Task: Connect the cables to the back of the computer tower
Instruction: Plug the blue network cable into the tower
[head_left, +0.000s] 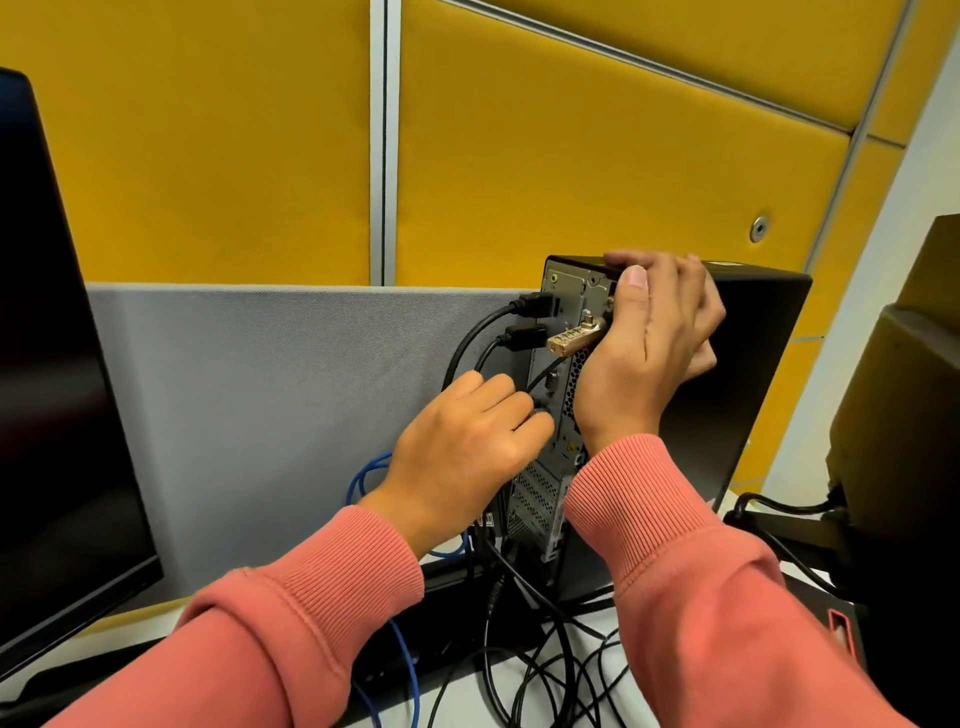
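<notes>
- The left hand (462, 441) has its fingers (530, 415) curled around a black cable plug (540, 410) and holds it against the rear panel of the computer tower (748, 374), about halfway up; the plug is mostly hidden by the fingers, so whether it is seated cannot be told.
- The right hand (644, 343) grips the tower's top rear corner, thumb upright against the rear panel and the other fingers wrapped over the top edge and down the side panel.
- The tower stands upright on the white tabletop (457, 691), its long axis vertical, its rear panel facing left toward the grey partition (270, 395), with the black side panel turned toward the camera.
- Two black connectors (530, 317) sit one above the other in the upper ports, sticking out horizontally to the left; their cables arc downward behind the left hand.
- A brass-coloured combination lock (574, 338) juts out from the rear panel just below the right thumb, pointing left and slightly down.
- Black cables (545, 670) lie tangled on the tabletop below the tower, with a blue cable (410, 660) looping beside them.
- A dark monitor (57, 389) stands at the far left.
- Both sleeves (691, 597) are salmon pink.
</notes>
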